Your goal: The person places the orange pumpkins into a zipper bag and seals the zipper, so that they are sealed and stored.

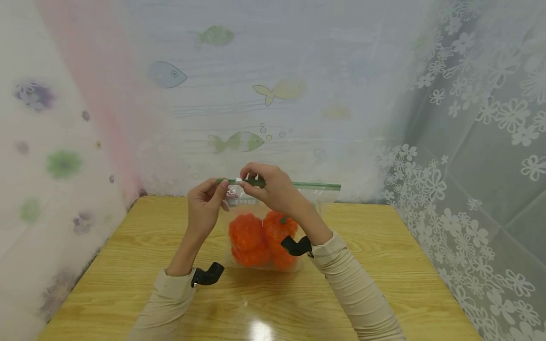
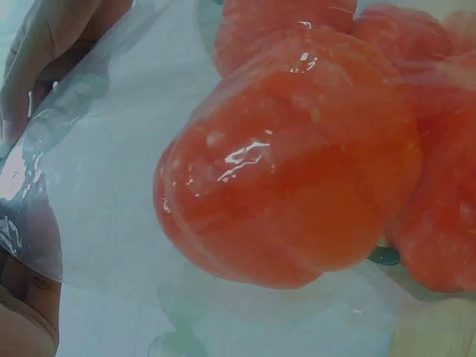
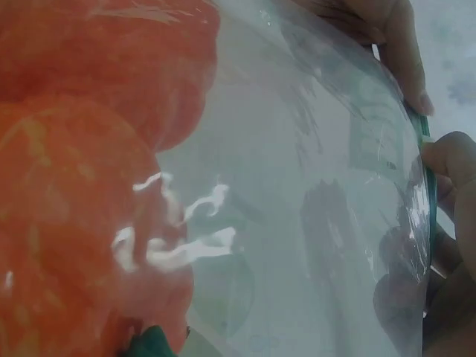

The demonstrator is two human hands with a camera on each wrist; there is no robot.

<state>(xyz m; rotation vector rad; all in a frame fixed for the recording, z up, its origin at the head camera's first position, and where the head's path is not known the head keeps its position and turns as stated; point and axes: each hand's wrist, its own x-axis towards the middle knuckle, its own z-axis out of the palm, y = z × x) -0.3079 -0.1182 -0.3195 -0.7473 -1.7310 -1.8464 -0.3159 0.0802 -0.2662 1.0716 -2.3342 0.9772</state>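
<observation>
A clear zip bag with a green zip strip stands upright over the table, holding several orange-red bell peppers with green stems. My left hand pinches the top left corner of the bag between thumb and fingers. Beside it, my right hand pinches the zip strip with thumb and index finger, right at a small white piece on the strip. The right wrist view shows both hands' fingertips close together along the zip edge. Through the film in the left wrist view, a glossy pepper fills the middle.
The bag is over a yellow wood-grain table. Behind it hangs a pale curtain with fish prints, and a sheet with white flowers is on the right. Black wrist cameras sit on both sleeves.
</observation>
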